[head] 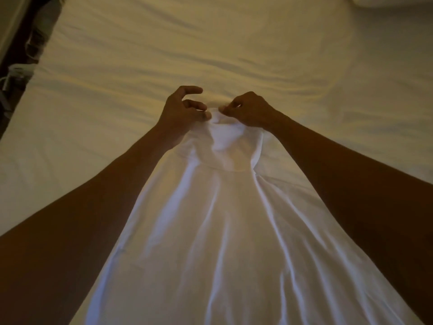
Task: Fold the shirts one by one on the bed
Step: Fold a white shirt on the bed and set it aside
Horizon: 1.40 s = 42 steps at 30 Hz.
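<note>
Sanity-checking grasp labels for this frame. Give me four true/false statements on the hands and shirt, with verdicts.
1. The left hand and the right hand both pinch the white shirt at its far end. True.
2. The shirt is folded into a compact square. False: it lies stretched out lengthways on the bed sheet.
3. The two hands are close together. True.
4. The sheet is dark blue. False: it is pale cream.

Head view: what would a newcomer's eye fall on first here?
The white shirt fills the lower middle, stretched lengthwise over the wrinkled cream bed sheet. At its far end, near the centre of the picture, the left hand and the right hand pinch its edge close together.
</note>
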{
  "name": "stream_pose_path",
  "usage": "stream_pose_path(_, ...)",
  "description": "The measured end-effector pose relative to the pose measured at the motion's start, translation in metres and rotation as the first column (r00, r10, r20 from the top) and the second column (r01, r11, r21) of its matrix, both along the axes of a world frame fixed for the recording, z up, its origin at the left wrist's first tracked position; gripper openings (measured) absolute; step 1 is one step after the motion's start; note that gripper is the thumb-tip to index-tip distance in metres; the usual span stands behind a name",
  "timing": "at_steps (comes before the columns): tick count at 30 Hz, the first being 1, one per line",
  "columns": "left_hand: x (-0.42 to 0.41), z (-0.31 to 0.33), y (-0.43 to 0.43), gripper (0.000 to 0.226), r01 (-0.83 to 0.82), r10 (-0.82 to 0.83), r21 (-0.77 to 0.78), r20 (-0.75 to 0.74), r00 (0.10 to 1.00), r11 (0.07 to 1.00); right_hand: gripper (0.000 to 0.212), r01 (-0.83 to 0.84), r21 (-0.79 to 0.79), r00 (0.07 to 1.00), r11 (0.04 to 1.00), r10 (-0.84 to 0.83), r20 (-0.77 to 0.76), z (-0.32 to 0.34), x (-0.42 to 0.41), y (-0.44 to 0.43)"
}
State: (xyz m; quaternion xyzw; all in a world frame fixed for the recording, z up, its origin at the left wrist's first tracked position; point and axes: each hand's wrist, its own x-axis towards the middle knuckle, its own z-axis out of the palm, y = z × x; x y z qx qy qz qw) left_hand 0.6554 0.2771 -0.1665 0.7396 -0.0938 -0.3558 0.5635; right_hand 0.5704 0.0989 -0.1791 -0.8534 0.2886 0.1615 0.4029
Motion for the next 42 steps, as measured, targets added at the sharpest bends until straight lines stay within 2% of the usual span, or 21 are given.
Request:
stream_pose_path(3,-0.001,0.001,0.011,0.056,-0.040,0.040,-0.005,0.009,0.999,0.999,0.044,-0.079,0.084,0.997,0.993,0.078,0.011,0.001,0.006,0.010)
stream_pose_path(4,0.001,0.000,0.014,0.054,-0.050,0.050,-0.016,-0.003,0.999,0.999,0.040,-0.055,0.113,0.998,0.992,0.052,0.031,0.001,0.007,0.012)
stream_pose_path(6,0.004,0.000,0.020,0.053,-0.069,0.068,-0.026,-0.016,0.998,0.997,0.029,0.108,0.220,0.990,0.969,-0.126,0.069,0.002,0.011,0.012)
stream_pose_path(7,0.006,0.000,0.023,0.054,-0.075,0.075,-0.016,-0.009,0.997,0.997,0.023,0.210,0.313,0.969,0.926,-0.240,0.059,0.002,0.014,0.010)
stream_pose_path(9,0.010,-0.002,0.026,0.055,-0.074,0.074,0.023,0.036,0.997,0.997,0.018,0.335,0.542,0.924,0.770,-0.381,-0.030,0.005,0.019,0.006)
stream_pose_path(10,0.012,-0.002,0.027,0.056,-0.067,0.064,0.037,0.063,0.996,0.997,0.022,0.360,0.614,0.912,0.702,-0.403,-0.074,0.008,0.020,0.004)
stream_pose_path(12,0.015,0.000,0.023,0.056,-0.037,0.032,0.047,0.096,0.995,0.998,0.030,0.382,0.663,0.901,0.644,-0.418,-0.113,0.012,0.022,0.002)
stream_pose_path(15,0.017,0.008,0.007,0.048,0.029,-0.030,0.063,0.019,0.999,0.998,0.033,0.372,0.648,0.892,0.665,-0.450,-0.050,0.010,0.023,0.002)
stream_pose_path(18,0.020,0.014,-0.009,0.041,0.120,-0.115,0.172,-0.039,0.993,0.978,0.025,0.307,0.561,0.892,0.769,-0.437,0.111,0.010,0.025,0.000)
stream_pose_path(20,0.022,0.014,-0.016,0.040,0.131,-0.137,0.216,0.011,0.991,0.968,0.023,0.294,0.465,0.873,0.835,-0.432,0.224,0.011,0.024,-0.005)
stream_pose_path(22,0.023,0.010,-0.020,0.037,0.129,-0.140,0.195,0.040,0.989,0.972,0.018,0.335,0.289,0.852,0.897,-0.419,0.313,0.006,0.016,-0.013)
stream_pose_path(25,0.020,0.003,-0.023,0.041,0.178,-0.193,0.174,0.074,0.978,0.968,0.016,0.347,0.081,0.904,0.935,-0.356,0.235,-0.004,-0.014,-0.030)
stream_pose_path(28,0.008,0.003,-0.036,0.042,0.128,-0.141,0.207,0.051,0.989,0.970,0.039,0.239,-0.039,0.970,0.970,-0.240,-0.029,0.002,-0.058,-0.036)
stream_pose_path(29,0.004,0.005,-0.043,0.044,0.097,-0.107,0.207,0.035,0.994,0.973,0.048,0.217,-0.009,0.971,0.976,-0.217,-0.100,0.004,-0.069,-0.035)
stream_pose_path(31,-0.001,0.009,-0.054,0.046,0.044,-0.045,0.182,0.003,0.999,0.982,0.057,0.247,0.115,0.964,0.962,-0.231,-0.135,0.009,-0.082,-0.028)
stream_pose_path(34,0.001,0.014,-0.064,0.044,-0.058,0.065,0.104,-0.058,0.996,0.993,0.051,0.323,0.303,0.946,0.897,-0.300,-0.120,0.011,-0.086,-0.018)
stream_pose_path(37,0.004,0.011,-0.065,0.039,-0.095,0.101,0.091,-0.061,0.993,0.991,0.040,0.461,0.470,0.874,0.752,-0.475,-0.098,0.003,-0.084,-0.013)
stream_pose_path(39,0.007,0.001,-0.060,0.030,-0.091,0.081,0.167,0.066,0.995,0.982,0.032,0.522,0.505,0.818,0.688,-0.571,-0.068,-0.002,-0.086,-0.016)
stream_pose_path(41,0.009,-0.011,-0.052,0.023,-0.061,-0.037,0.298,0.314,0.949,0.953,0.029,0.530,0.456,0.806,0.715,-0.592,-0.009,-0.007,-0.093,-0.023)
stream_pose_path(42,0.008,-0.016,-0.048,0.028,-0.043,-0.127,0.358,0.439,0.890,0.933,0.030,0.528,0.406,0.807,0.746,-0.590,0.035,-0.009,-0.097,-0.027)
